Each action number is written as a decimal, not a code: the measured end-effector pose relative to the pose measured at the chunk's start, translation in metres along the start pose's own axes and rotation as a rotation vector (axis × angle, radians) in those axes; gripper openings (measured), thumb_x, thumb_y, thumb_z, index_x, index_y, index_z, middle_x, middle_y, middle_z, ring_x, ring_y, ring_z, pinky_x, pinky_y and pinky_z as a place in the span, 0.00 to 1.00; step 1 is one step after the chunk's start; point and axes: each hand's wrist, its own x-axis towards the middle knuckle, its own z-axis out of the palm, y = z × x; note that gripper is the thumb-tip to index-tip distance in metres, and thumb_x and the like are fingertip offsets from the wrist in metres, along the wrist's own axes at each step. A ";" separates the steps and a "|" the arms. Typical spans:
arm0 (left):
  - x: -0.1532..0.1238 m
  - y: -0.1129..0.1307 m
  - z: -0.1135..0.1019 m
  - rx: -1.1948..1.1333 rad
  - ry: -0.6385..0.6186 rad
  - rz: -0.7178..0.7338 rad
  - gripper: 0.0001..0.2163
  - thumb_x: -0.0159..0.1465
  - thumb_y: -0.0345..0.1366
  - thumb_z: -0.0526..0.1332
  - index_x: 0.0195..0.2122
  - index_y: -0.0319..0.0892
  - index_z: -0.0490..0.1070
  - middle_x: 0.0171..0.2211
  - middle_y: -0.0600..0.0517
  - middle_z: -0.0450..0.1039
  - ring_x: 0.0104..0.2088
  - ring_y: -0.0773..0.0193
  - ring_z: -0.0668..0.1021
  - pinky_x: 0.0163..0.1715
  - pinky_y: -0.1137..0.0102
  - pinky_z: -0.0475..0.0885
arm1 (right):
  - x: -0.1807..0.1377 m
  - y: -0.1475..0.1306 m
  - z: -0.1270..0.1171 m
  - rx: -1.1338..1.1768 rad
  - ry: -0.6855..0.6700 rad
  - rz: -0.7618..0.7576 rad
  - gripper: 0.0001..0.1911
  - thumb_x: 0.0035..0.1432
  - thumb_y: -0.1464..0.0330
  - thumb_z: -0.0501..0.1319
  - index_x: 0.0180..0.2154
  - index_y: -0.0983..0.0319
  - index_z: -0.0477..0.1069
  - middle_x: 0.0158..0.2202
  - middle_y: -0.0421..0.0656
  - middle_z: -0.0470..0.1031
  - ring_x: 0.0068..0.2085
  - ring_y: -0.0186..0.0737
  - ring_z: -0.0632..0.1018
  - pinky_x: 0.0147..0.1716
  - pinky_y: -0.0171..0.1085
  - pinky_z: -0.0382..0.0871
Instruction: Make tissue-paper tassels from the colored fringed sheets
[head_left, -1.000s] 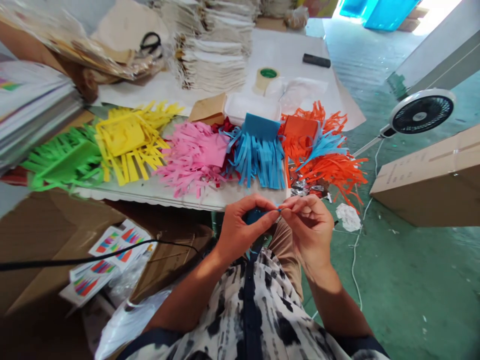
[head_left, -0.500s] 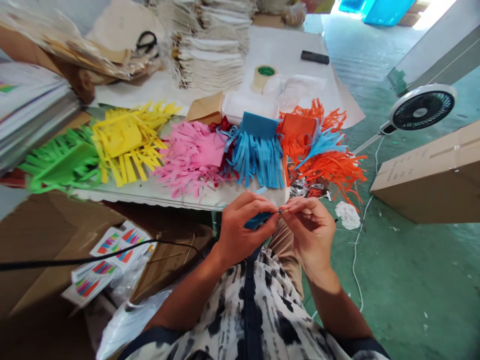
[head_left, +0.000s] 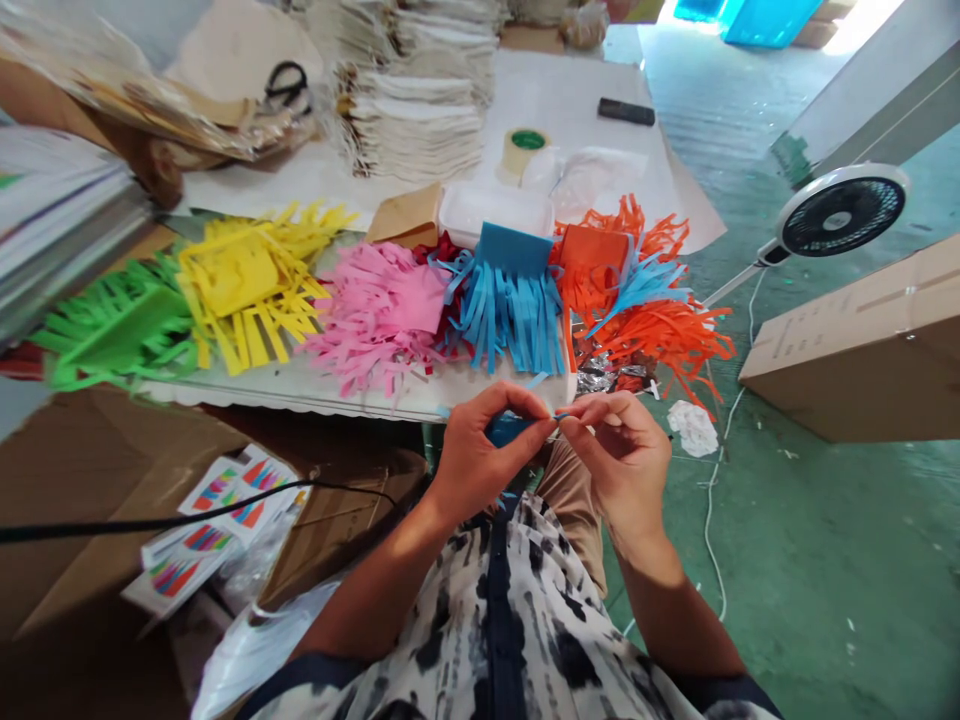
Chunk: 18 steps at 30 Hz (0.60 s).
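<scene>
Over my lap, just off the table's front edge, my left hand [head_left: 487,445] is closed around a blue fringed paper piece [head_left: 506,428]; most of it is hidden by the fingers, with strip ends poking out. My right hand [head_left: 619,450] pinches the tip of the same blue paper, its fingertips nearly meeting those of the left. On the table edge ahead lie cut paper tassels in blue [head_left: 514,300], orange [head_left: 652,320], pink [head_left: 390,310], yellow [head_left: 251,285] and green [head_left: 124,325].
A white plastic tray [head_left: 495,212], a tape roll [head_left: 525,152] and stacked bundles [head_left: 420,115] sit farther back. Black-handled scissors [head_left: 287,88] lie at back left. At right are a fan [head_left: 840,215] and a cardboard box [head_left: 862,350]. An open carton [head_left: 315,510] with printed cards stands below left.
Both hands stay in nearly the same place, still pinching the blue paper. Slightly more of it shows in my left hand. The whole view has shifted a little.
</scene>
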 end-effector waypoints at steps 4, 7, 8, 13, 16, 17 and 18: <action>0.003 -0.003 -0.001 -0.039 -0.041 0.029 0.08 0.64 0.39 0.73 0.38 0.43 0.78 0.36 0.51 0.81 0.41 0.61 0.83 0.42 0.69 0.78 | 0.002 0.003 -0.004 0.037 -0.039 0.046 0.10 0.60 0.67 0.73 0.33 0.57 0.73 0.36 0.39 0.77 0.40 0.38 0.79 0.43 0.38 0.74; 0.004 -0.006 -0.002 -0.091 -0.096 0.038 0.12 0.63 0.39 0.75 0.44 0.44 0.77 0.39 0.51 0.81 0.42 0.62 0.84 0.44 0.70 0.78 | 0.004 0.006 -0.006 0.104 0.016 0.042 0.11 0.59 0.69 0.74 0.33 0.57 0.72 0.35 0.38 0.78 0.38 0.37 0.79 0.40 0.37 0.73; 0.004 -0.008 -0.002 -0.089 -0.100 0.037 0.13 0.63 0.39 0.75 0.46 0.44 0.77 0.40 0.50 0.82 0.42 0.63 0.84 0.44 0.70 0.78 | 0.005 0.007 -0.007 0.122 0.045 0.032 0.11 0.59 0.70 0.74 0.33 0.57 0.72 0.35 0.37 0.78 0.38 0.36 0.79 0.40 0.36 0.73; 0.005 -0.010 0.004 -0.058 -0.032 0.003 0.10 0.64 0.38 0.74 0.44 0.43 0.78 0.38 0.50 0.82 0.38 0.64 0.83 0.42 0.71 0.78 | 0.005 0.011 -0.008 0.127 0.034 0.053 0.10 0.59 0.68 0.74 0.40 0.55 0.75 0.37 0.37 0.79 0.39 0.37 0.80 0.42 0.36 0.74; 0.006 -0.010 0.008 -0.067 -0.011 0.001 0.09 0.64 0.38 0.74 0.40 0.42 0.78 0.37 0.50 0.81 0.38 0.64 0.83 0.41 0.71 0.78 | 0.002 0.009 -0.010 0.076 -0.027 0.099 0.12 0.60 0.66 0.74 0.45 0.54 0.78 0.40 0.38 0.80 0.42 0.38 0.81 0.45 0.38 0.74; 0.006 -0.010 0.009 -0.070 -0.012 -0.001 0.09 0.64 0.38 0.74 0.40 0.42 0.78 0.37 0.50 0.81 0.38 0.64 0.82 0.41 0.72 0.77 | 0.002 0.008 -0.011 0.043 -0.040 0.098 0.13 0.61 0.66 0.74 0.47 0.53 0.78 0.41 0.39 0.81 0.44 0.39 0.81 0.46 0.38 0.74; 0.007 -0.010 0.009 -0.067 -0.014 -0.002 0.09 0.64 0.39 0.74 0.39 0.42 0.78 0.36 0.51 0.81 0.38 0.64 0.82 0.41 0.72 0.77 | 0.002 0.007 -0.013 0.006 -0.050 0.083 0.12 0.62 0.66 0.73 0.48 0.53 0.80 0.42 0.40 0.82 0.44 0.39 0.80 0.46 0.39 0.74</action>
